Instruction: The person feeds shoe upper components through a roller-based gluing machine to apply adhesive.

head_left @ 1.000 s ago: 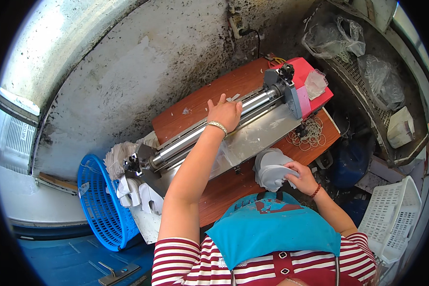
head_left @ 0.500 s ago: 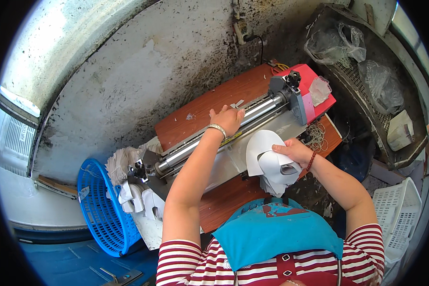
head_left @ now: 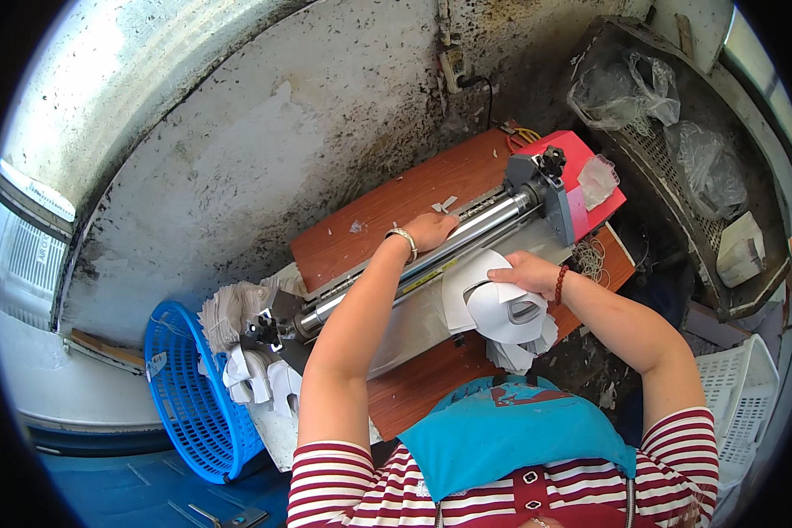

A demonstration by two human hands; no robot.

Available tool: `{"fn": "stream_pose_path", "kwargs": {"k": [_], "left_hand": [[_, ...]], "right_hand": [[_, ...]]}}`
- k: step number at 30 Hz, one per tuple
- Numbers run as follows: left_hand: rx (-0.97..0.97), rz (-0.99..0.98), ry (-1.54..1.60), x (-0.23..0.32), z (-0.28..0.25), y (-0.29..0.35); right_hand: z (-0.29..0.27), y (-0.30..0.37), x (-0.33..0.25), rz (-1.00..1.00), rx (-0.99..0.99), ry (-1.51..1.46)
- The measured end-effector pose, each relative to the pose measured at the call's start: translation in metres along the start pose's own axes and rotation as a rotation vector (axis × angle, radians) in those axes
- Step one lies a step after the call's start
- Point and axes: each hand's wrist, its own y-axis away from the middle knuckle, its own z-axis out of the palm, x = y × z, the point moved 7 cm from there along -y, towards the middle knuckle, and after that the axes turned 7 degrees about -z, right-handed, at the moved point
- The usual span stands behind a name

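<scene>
A stack of white curved cut-out sheets [head_left: 505,310], looking like card, is gripped at its upper right by my right hand [head_left: 532,273]. The thumb presses on top and the fingers are partly hidden. The stack sits over the near side of a roller machine, whose long metal roller [head_left: 493,220] runs diagonally across the table. My left hand [head_left: 431,231], with a bracelet at its wrist, reaches over the roller to its far side. Its fingers are bunched together; whatever they hold there is hidden.
The machine's red housing [head_left: 600,207] stands at the right end of the brown table [head_left: 352,238]. Left of it are bundled pieces [head_left: 231,308] and a blue basket [head_left: 172,400]. A white basket [head_left: 739,396] and a trough with plastic bags [head_left: 625,92] are at the right.
My left hand's fingers were spread above the roller and now draw together at its far side. My right hand has brought the stack slightly left, closer to the roller.
</scene>
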Motion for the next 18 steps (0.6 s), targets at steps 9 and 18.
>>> {"fn": "stream_pose_path", "kwargs": {"k": [9, 18], "left_hand": [[0.044, 0.040, 0.174, -0.005, 0.002, -0.005], [0.043, 0.072, 0.130, -0.003, 0.001, -0.005]], "right_hand": [[-0.009, 0.007, 0.000, -0.081, 0.087, 0.067], [-0.012, 0.000, -0.015, -0.044, 0.128, 0.214]]}}
